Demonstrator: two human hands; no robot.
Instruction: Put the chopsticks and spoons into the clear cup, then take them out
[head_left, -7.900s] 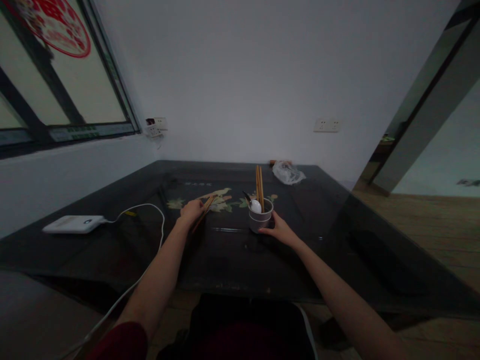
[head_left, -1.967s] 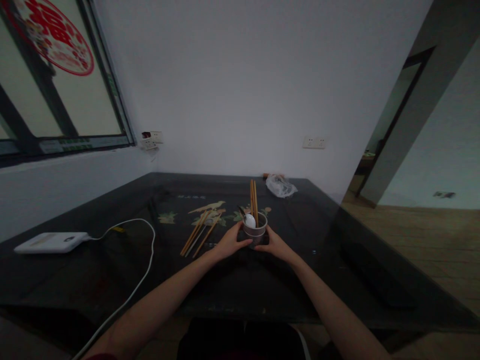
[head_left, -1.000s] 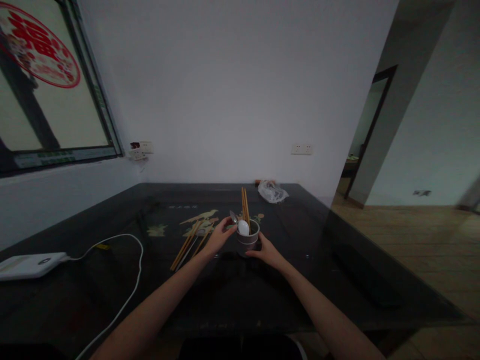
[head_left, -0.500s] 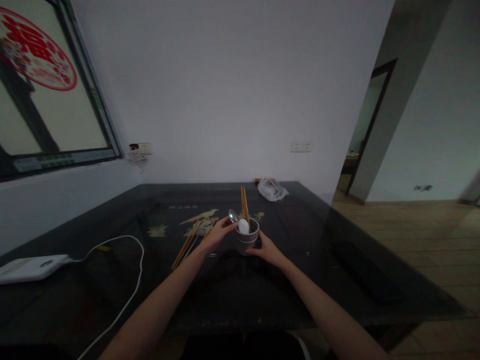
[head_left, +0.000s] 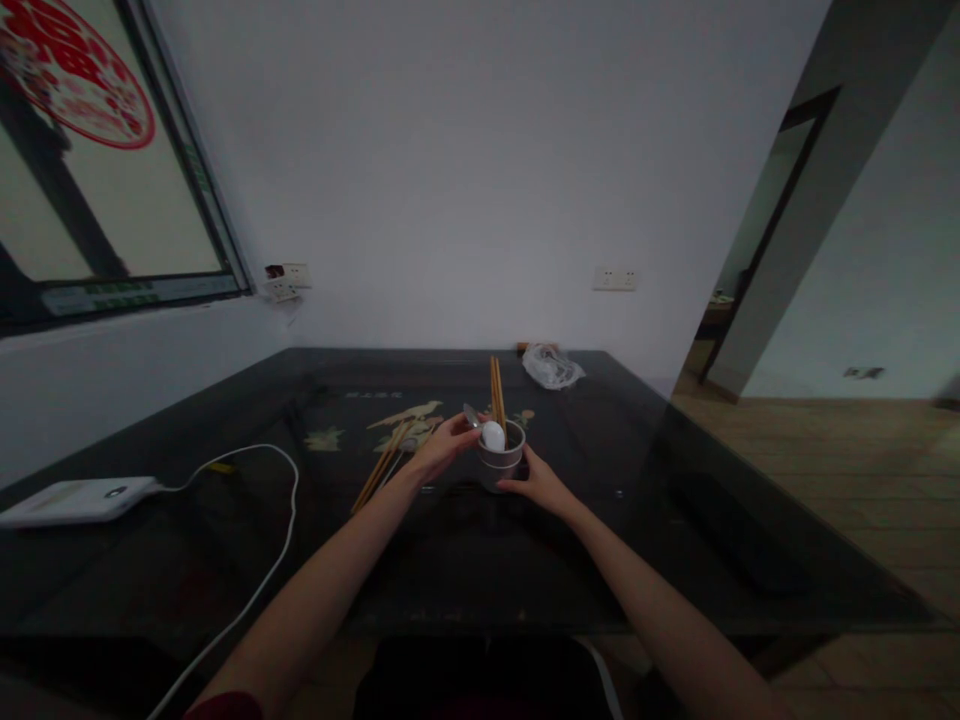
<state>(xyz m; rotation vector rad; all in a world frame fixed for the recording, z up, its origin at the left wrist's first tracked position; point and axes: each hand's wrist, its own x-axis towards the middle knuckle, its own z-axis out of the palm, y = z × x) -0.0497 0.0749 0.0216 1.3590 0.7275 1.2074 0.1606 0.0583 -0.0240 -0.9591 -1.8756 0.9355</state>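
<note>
A small grey cup (head_left: pixel 501 466) stands on the dark glass table (head_left: pixel 225 560). It holds upright wooden chopsticks (head_left: pixel 496 392), a white spoon (head_left: pixel 493 436) and a metal spoon (head_left: pixel 471 416). My left hand (head_left: pixel 442 452) is at the cup's left rim, its fingers pinched on the metal spoon. My right hand (head_left: pixel 536 482) is wrapped round the cup's right side and steadies it. Several loose chopsticks (head_left: pixel 381 466) lie on the table left of my left hand.
A white flat device (head_left: pixel 75 500) with a white cable (head_left: pixel 277 520) lies at the left. A crumpled clear plastic bag (head_left: pixel 551 366) sits at the table's far edge by the wall. Wooden floor and a doorway are to the right.
My left hand moved from the cup's side up to its rim and took hold of the metal spoon. My right hand stayed on the cup. The camera view shifted slightly.
</note>
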